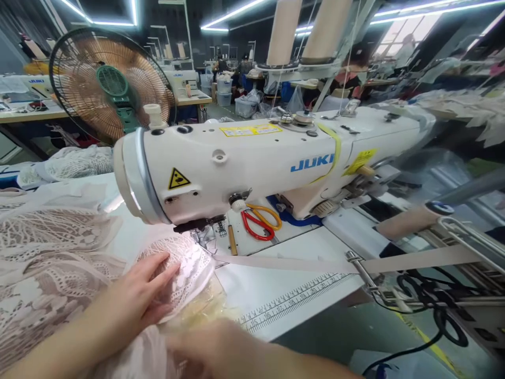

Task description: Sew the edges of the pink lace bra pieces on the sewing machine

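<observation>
My left hand (147,288) lies on pale pink lace fabric (188,271) just in front of the needle area of a white JUKI sewing machine (244,152). Its fingers are stretched out and slightly apart, pressing the lace on the machine bed. Below it, near the table's front edge, my right hand (221,345) is smeared by motion beside the loose fabric, so its grip cannot be made out. A pale elastic band (284,263) runs from a metal guide (361,271) at the right toward the needle.
Scissors with red and yellow handles (258,223) lie behind the needle area. A printed ruler (295,302) marks the front edge. More lace (51,263) is heaped at left. A large fan (112,87) stands behind; thread cones (283,31) rise above. Black cables (437,310) hang right.
</observation>
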{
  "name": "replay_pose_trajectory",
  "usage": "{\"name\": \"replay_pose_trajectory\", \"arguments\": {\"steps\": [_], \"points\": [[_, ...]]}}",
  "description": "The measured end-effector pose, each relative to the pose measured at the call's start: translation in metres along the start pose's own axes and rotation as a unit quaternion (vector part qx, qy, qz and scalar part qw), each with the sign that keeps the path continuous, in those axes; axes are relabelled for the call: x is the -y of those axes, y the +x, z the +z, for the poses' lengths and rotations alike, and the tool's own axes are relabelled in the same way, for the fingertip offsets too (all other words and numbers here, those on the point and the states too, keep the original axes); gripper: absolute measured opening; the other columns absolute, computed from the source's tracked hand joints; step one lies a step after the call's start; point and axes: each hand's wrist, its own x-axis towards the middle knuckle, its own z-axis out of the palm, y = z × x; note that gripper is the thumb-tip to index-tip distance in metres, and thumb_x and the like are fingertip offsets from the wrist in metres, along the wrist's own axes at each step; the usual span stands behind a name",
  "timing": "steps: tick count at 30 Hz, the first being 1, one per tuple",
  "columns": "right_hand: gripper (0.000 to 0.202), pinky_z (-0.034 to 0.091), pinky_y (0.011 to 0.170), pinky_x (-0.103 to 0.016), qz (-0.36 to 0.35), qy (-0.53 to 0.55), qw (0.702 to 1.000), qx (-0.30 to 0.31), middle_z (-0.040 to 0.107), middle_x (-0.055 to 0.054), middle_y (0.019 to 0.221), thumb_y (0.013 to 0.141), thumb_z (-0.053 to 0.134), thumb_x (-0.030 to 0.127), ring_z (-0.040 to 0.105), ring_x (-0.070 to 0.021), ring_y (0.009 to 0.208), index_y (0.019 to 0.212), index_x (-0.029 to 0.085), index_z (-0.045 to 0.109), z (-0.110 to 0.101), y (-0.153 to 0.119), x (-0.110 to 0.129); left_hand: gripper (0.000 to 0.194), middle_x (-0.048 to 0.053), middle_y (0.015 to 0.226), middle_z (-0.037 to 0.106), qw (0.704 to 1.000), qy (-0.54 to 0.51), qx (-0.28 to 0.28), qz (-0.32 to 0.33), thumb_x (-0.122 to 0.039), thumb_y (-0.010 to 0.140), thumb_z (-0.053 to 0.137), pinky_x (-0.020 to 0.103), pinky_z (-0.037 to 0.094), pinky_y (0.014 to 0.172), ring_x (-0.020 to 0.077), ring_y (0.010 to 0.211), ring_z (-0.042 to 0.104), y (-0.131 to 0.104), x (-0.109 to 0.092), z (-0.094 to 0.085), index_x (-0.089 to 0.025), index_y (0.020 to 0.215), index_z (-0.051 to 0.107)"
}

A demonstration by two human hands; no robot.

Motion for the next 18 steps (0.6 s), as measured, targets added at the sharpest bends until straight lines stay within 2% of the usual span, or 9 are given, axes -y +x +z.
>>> {"name": "replay_pose_trajectory", "arguments": {"steps": [1, 2, 3, 5, 7, 10, 12, 15, 18], "points": [[0.03, 0.05, 0.071, -0.023, -0.015, -0.089, 0.994, -0.06, 0.068, -0.001, 0.087, 0.09, 0.064, 0.038, 0.062, -0.0144, 0.075, 0.113, 0.019, 0.065, -0.01, -0.008, -0.002, 0.059, 0.013, 0.15, 0.05, 1.0, 0.003, -0.005, 0.01, -0.026, 0.089, 0.062, 0.047, 0.056, 0.098, 0.0348, 0.131, 0.055, -0.005, 0.005, 0.003, -0.03, 0.146, 0.048], [0.029, 0.05, 0.07, -0.026, -0.023, -0.203, 0.966, -0.161, 0.068, -0.004, 0.088, 0.091, 0.062, 0.03, 0.061, -0.0164, 0.075, 0.117, 0.017, 0.063, -0.02, -0.015, -0.006, 0.062, 0.012, 0.153, 0.047, 1.0, 0.002, -0.007, 0.021, -0.022, 0.088, 0.062, 0.047, 0.055, 0.101, 0.0339, 0.133, 0.053, -0.008, 0.01, 0.004, -0.032, 0.147, 0.046], [0.039, 0.051, 0.073, -0.03, -0.028, -0.317, 0.925, -0.21, 0.067, -0.009, 0.099, 0.092, 0.06, 0.024, 0.061, -0.0201, 0.084, 0.13, 0.016, 0.057, -0.03, -0.018, -0.01, 0.064, 0.013, 0.154, 0.045, 0.999, -0.002, -0.009, 0.034, -0.019, 0.087, 0.061, 0.046, 0.055, 0.101, 0.0335, 0.133, 0.053, -0.01, 0.014, 0.004, -0.033, 0.148, 0.045], [0.052, 0.051, 0.072, -0.033, -0.057, -0.463, 0.846, -0.257, 0.065, -0.014, 0.109, 0.09, 0.058, 0.015, 0.06, -0.0226, 0.089, 0.142, 0.017, 0.049, -0.05, -0.017, -0.019, 0.061, 0.013, 0.156, 0.044, 0.998, -0.004, -0.015, 0.065, -0.016, 0.086, 0.059, 0.048, 0.056, 0.1, 0.0348, 0.133, 0.053, -0.009, 0.016, -0.001, -0.032, 0.145, 0.049], [0.054, 0.05, 0.075, -0.033, -0.086, -0.53, 0.801, -0.264, 0.064, -0.014, 0.114, 0.087, 0.056, 0.008, 0.059, -0.0225, 0.091, 0.14, 0.02, 0.052, -0.065, -0.006, -0.027, 0.052, 0.011, 0.154, 0.047, 0.996, -0.006, -0.022, 0.088, -0.013, 0.086, 0.052, 0.051, 0.053, 0.104, 0.0347, 0.134, 0.052, -0.004, 0.01, -0.009, -0.027, 0.136, 0.057], [0.028, 0.046, 0.073, -0.031, -0.119, -0.565, 0.784, -0.226, 0.068, -0.005, 0.1, 0.086, 0.056, 0.006, 0.056, -0.0192, 0.083, 0.105, 0.021, 0.07, -0.077, 0.012, -0.033, 0.043, 0.012, 0.149, 0.053, 0.992, -0.035, -0.061, 0.105, -0.009, 0.09, 0.04, 0.046, 0.049, 0.11, 0.0285, 0.136, 0.051, 0.008, -0.013, -0.017, -0.019, 0.127, 0.058], [0.015, 0.042, 0.068, -0.031, -0.135, -0.578, 0.782, -0.192, 0.067, -0.001, 0.086, 0.087, 0.059, 0.01, 0.054, -0.0181, 0.078, 0.079, 0.02, 0.066, -0.077, 0.018, -0.036, 0.041, 0.017, 0.144, 0.056, 0.989, -0.05, -0.104, 0.098, -0.013, 0.093, 0.038, 0.043, 0.052, 0.106, 0.0275, 0.133, 0.053, 0.017, -0.031, -0.016, -0.014, 0.131, 0.053], [0.018, 0.037, 0.066, -0.033, -0.149, -0.581, 0.781, -0.175, 0.065, 0.0, 0.078, 0.088, 0.062, 0.013, 0.052, -0.018, 0.079, 0.071, 0.019, 0.06, -0.07, 0.017, -0.041, 0.044, 0.02, 0.125, 0.066, 0.993, -0.024, -0.089, 0.077, -0.022, 0.092, 0.047, 0.043, 0.059, 0.09, 0.03, 0.109, 0.065, 0.028, -0.049, -0.008, -0.009, 0.135, 0.051], [0.018, 0.034, 0.066, -0.032, -0.16, -0.567, 0.787, -0.183, 0.061, 0.001, 0.073, 0.088, 0.063, 0.014, 0.049, -0.0173, 0.077, 0.071, 0.019, 0.059, -0.062, 0.012, -0.046, 0.044, 0.013, 0.101, 0.067, 0.993, 0.01, -0.055, 0.103, -0.022, 0.087, 0.058, 0.043, 0.058, 0.077, 0.0291, 0.09, 0.065, 0.034, -0.051, 0.0, -0.012, 0.129, 0.06]]}}
